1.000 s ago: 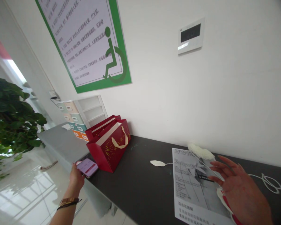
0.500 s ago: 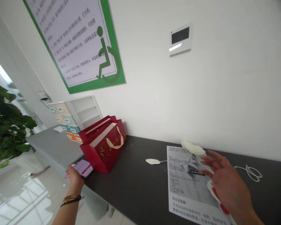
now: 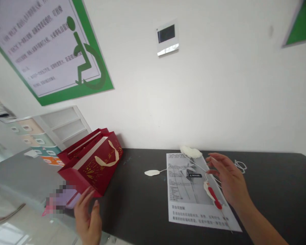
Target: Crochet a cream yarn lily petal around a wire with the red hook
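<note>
The fingers of the left hand [image 3: 88, 217] are standing moderately apart; the phone [image 3: 72, 196] is lying just left of them. The right hand [image 3: 228, 180] is hanging with half-curled fingers; whether they are touching the white yarn [image 3: 199, 164], I cannot tell. The red-handled tool [image 3: 214, 197] is lying below-left of these, on the printed sheet [image 3: 178, 208].

Printed sheet [image 3: 178, 212] lies on table [image 3: 132, 204]. On the sheet, toward its right edge: handled tool [image 3: 215, 198]. At its far edge: yarn bundle [image 3: 191, 151]. Just left of it: leaf-shaped piece [image 3: 152, 173]; farther left: paper bags [image 3: 90, 173] and left hand [image 3: 88, 216]. By its right edge: right hand [image 3: 226, 177]. Right of it: cord loops [image 3: 241, 164]. Behind and above it: wall panel [image 3: 167, 47].
</note>
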Tool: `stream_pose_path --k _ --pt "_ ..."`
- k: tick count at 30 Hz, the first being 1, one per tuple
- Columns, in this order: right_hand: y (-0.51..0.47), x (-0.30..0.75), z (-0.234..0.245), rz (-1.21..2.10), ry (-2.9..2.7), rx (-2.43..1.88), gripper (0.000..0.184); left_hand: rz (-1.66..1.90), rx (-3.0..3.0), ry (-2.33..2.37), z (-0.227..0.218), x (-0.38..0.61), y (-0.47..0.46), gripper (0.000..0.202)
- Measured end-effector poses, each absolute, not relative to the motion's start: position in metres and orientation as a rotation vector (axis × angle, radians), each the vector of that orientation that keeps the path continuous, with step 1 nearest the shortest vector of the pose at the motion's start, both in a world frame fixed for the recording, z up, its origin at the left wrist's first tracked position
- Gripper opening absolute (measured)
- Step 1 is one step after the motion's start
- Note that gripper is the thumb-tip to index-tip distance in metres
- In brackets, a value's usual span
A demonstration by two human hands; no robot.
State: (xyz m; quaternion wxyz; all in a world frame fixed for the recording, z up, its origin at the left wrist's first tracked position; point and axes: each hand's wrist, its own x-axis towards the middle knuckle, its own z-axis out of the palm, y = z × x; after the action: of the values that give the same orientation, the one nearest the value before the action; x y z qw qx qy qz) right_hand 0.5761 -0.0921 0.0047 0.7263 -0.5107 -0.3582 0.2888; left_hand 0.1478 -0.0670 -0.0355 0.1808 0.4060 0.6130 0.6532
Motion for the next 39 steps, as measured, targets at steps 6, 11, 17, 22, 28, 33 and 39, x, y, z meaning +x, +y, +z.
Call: stream_pose_path --k 6,11,17,22,28,33,39 --pt "-0.099 0.637 -0.028 0.347 -1.193 -1.707 0.029 1.061 2.118 1.081 -0.023 0.277 -0.036 0.025" --pt "-0.099 0.667 -0.060 0.272 -1.317 -1.874 0.022 0.616 2.251 0.913 -0.024 0.374 0.007 0.021" --pt "-0.097 0.668 -0.070 0.255 -1.439 -2.025 0.018 0.291 2.292 1.002 -0.036 0.414 0.066 0.032" --pt "-0.102 0.650 -0.060 0.262 -1.494 -2.103 0.017 0.122 2.303 0.950 -0.056 0.422 0.063 0.033" --pt "-0.114 0.615 -0.058 0.360 -1.585 -2.140 0.027 0.090 2.332 0.890 -0.069 0.429 0.038 0.032" --pt "-0.115 0.604 -0.066 0.462 -1.552 -2.163 0.014 0.164 2.321 0.893 -0.077 0.435 0.026 0.029" --pt "-0.111 0.604 -0.071 0.565 -1.424 -2.117 0.014 0.236 2.188 0.885 -0.086 0.445 0.013 0.029"
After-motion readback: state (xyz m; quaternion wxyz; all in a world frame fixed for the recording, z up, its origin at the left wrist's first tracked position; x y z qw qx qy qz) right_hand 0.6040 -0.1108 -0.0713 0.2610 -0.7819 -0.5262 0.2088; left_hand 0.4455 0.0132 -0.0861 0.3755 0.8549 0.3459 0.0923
